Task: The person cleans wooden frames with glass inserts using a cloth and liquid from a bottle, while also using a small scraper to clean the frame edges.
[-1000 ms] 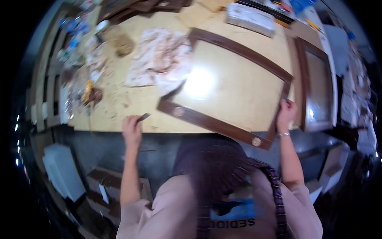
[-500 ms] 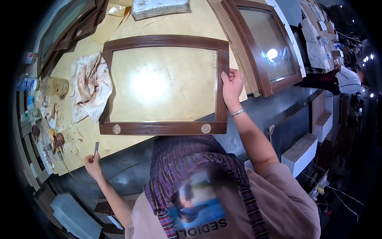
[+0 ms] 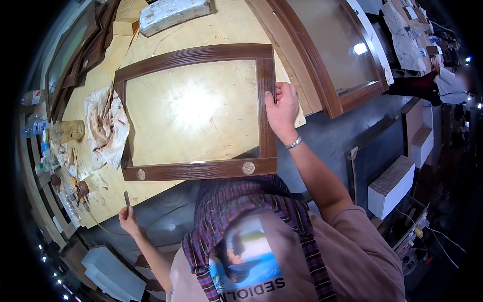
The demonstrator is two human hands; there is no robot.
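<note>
A brown wooden framed glass door lies on the pale worktable, its near edge by my apron. Two round hinge holes show in its near rail. My right hand grips the right stile, thumb on top and fingers curled at the outer edge. Low on the left, off the table's front edge, my left hand pinches a thin flat grey metal blade that points upward. A stained white cloth lies against the door's left side.
More glazed brown doors lean at the far left, and another glass door lies at the right. A wrapped white block sits at the back. Beside the cloth stand a jar and bottles. A person is far right.
The door and table sit slightly farther left in view. My right hand keeps its hold on the stile. My left hand, still with the blade, shows a little lower and to the right.
</note>
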